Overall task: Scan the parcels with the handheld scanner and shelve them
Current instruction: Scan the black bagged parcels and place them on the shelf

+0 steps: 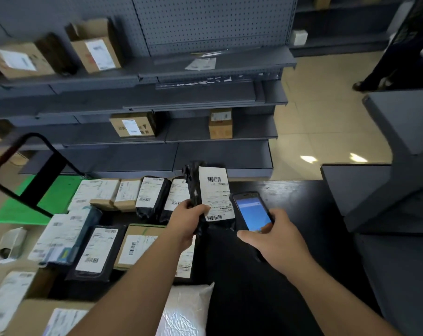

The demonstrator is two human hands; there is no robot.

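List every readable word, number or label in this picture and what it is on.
None can be read.
Held parcel's label: barcodes and print, too blurred.
Scanner screen: blue, no legible text.
Labels on table parcels and shelf boxes: too small or blurred.

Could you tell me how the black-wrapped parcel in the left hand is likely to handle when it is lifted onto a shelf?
The black parcel looks fairly light: the left hand alone holds it upright by its lower end. Its crinkled plastic wrap suggests a soft bag, so it may flex or sag. The glossy film could be slippery, and it would probably lie flat rather than stand.
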